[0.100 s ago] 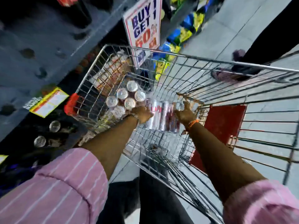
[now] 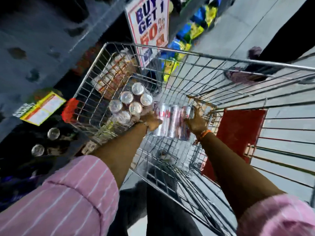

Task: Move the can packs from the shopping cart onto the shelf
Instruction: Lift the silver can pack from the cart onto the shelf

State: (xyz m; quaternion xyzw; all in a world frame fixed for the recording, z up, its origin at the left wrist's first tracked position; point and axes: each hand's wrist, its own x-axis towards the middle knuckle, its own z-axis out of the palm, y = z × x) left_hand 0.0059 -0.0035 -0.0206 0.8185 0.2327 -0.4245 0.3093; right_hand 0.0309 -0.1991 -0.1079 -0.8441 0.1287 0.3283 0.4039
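Observation:
Inside the wire shopping cart, a silver-and-red can pack lies on its side between my hands. My left hand presses its left end and my right hand grips its right end. Just to the left stands another can pack upright, its silver tops showing. A wrapped pack with orange print sits further back in the cart's left corner. The dark shelf runs along the left side, with two can tops on its lower level.
A "Buy 1 Get 1" sign hangs beyond the cart. Blue and yellow bags line the far shelf. Another person's foot stands on the tiled floor beyond the cart. A red panel sits on the cart's right.
Almost nothing differs: both hands stay on the ends of the can pack in the cart.

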